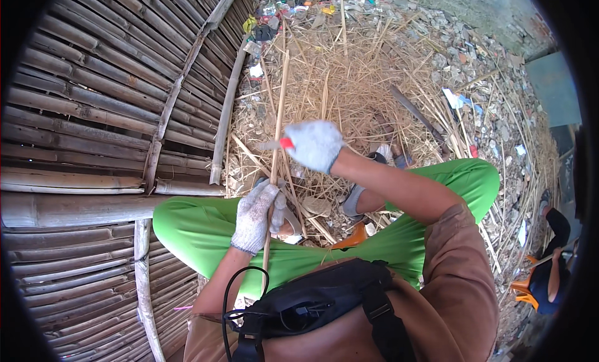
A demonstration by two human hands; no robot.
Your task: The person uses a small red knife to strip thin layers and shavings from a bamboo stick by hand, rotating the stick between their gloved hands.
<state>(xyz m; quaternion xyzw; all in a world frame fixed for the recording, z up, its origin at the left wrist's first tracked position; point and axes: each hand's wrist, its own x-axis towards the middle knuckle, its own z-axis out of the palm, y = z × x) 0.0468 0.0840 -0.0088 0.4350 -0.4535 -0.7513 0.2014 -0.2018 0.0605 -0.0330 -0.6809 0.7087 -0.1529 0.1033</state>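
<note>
A long, pale bamboo strip (281,100) runs from my lap out over the ground, pointing away from me. My left hand (254,217), in a whitish knit glove, is closed around its lower part. In my gloved right hand (314,146) is a knife (270,145) with a red handle end, and its blurred blade points left across the strip. Whether the blade touches the bamboo, I cannot tell. The fingers of the right hand are wrapped round the handle, which they mostly hide.
Bamboo-slat panels (93,106) stand close on my left. Straw-like shavings (355,81) and rubble cover the ground ahead, with a dark stick (417,111) among them. Part of an orange stool (350,237) shows between my legs. Another person (549,278) sits at the far right.
</note>
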